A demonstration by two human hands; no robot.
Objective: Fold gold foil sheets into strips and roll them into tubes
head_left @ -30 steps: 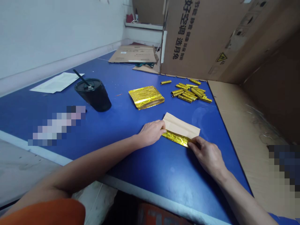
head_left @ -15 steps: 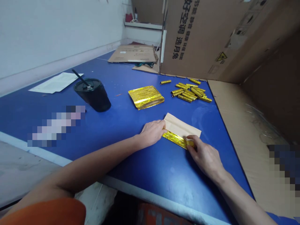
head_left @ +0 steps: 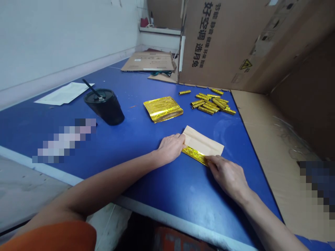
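Briefly: gold foil strip lying along kraft paper sheet, both hands at it

We take the kraft paper sheet, flat on the blue table, as our reference. The gold foil strip lies along its near edge. The left hand sits at the sheet's left end, partly open, with its fingers against the ends of sheet and strip. The right hand sits at the strip's right end, just nearer us, its fingers laid over the foil. Both hands touch the work, but we cannot tell whether either has actual hold of it.

Beyond the sheet we note a stack of gold foil sheets. Further right of that stack lies a pile of rolled gold foil tubes, with one loose tube apart from it. Left of the sheet stand a black tumbler with a straw and, further off, white papers.
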